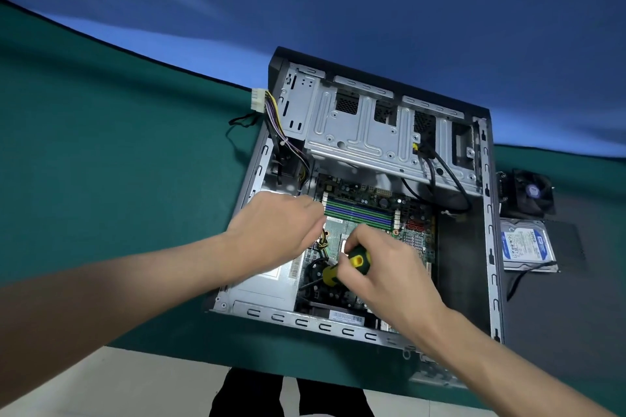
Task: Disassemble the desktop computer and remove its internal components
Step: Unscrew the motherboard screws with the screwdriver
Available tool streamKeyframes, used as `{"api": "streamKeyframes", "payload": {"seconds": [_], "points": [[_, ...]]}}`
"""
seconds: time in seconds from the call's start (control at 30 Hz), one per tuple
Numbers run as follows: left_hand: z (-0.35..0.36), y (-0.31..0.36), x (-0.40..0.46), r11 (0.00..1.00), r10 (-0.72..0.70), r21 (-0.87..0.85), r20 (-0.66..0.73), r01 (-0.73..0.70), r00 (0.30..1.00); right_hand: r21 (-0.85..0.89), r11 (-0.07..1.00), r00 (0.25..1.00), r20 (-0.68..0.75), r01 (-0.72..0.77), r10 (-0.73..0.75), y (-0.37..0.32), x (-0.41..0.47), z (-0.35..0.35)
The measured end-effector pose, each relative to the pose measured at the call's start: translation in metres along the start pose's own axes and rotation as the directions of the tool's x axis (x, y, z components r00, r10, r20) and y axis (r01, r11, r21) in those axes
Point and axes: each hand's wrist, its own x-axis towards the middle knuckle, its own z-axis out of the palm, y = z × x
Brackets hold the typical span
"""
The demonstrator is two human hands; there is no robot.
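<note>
An open desktop case (489, 247) lies flat on the green table. Inside it the green motherboard (399, 210) shows its memory slots (359, 211), and a silver power supply (264, 288) sits at the near left. My right hand (382, 267) grips a yellow and black screwdriver (345, 266) over the middle of the board; its tip is hidden. My left hand (274, 230) reaches into the case beside the power supply with curled fingers, near yellow and black wires (323, 240). What its fingertips touch is hidden.
A metal drive cage (366, 125) fills the far part of the case, with black cables (450, 179) hanging from it. A white power connector (258, 101) on coloured wires hangs over the far left wall. On a dark mat at the right lie a hard drive (526, 244) and a fan (533, 193).
</note>
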Motion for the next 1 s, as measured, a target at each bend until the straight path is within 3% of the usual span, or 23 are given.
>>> {"api": "streamKeyframes", "payload": {"seconds": [0.07, 0.13, 0.2, 0.4, 0.47, 0.6, 0.73, 0.87, 1.0], "points": [[0.0, 0.0, 0.0, 1.0, 0.0, 0.001, -0.004, 0.0, 1.0, -0.203, 0.979, 0.995, 0.102, 0.001, 0.021, -0.002, 0.008, -0.006], [0.0, 0.0, 0.0, 1.0, 0.002, -0.002, -0.008, -0.002, 1.0, -0.461, 0.887, 0.987, 0.154, 0.034, 0.043, -0.005, 0.017, -0.013], [0.0, 0.0, 0.0, 1.0, 0.004, 0.011, -0.001, -0.004, 1.0, -0.527, 0.847, 0.982, 0.185, 0.07, 0.035, -0.008, 0.022, -0.016], [-0.001, 0.001, -0.001, 1.0, 0.006, 0.008, -0.003, -0.006, 1.0, -0.293, 0.936, 0.932, 0.352, 0.196, -0.085, -0.019, 0.019, -0.021], [-0.002, 0.001, -0.001, 1.0, 0.006, 0.017, -0.001, -0.006, 1.0, -0.292, 0.941, 0.931, 0.36, 0.169, -0.055, -0.024, 0.015, -0.02], [-0.003, 0.001, -0.001, 1.0, -0.005, 0.026, 0.014, 0.005, 1.0, -0.476, 0.866, 0.954, 0.3, 0.155, -0.006, -0.029, 0.007, -0.013], [-0.001, 0.0, -0.002, 1.0, 0.0, 0.009, 0.039, 0.0, 0.999, -0.226, 0.969, 0.922, 0.386, 0.098, -0.003, -0.032, 0.011, -0.017], [0.0, 0.0, -0.002, 1.0, -0.013, 0.002, 0.036, 0.013, 0.999, -0.308, 0.951, 0.943, 0.32, 0.018, 0.085, -0.029, 0.017, -0.022], [0.0, 0.0, -0.002, 1.0, -0.009, 0.016, 0.028, 0.009, 1.0, -0.2, 0.978, 0.898, 0.418, -0.058, 0.139, -0.027, 0.02, -0.024]]}}
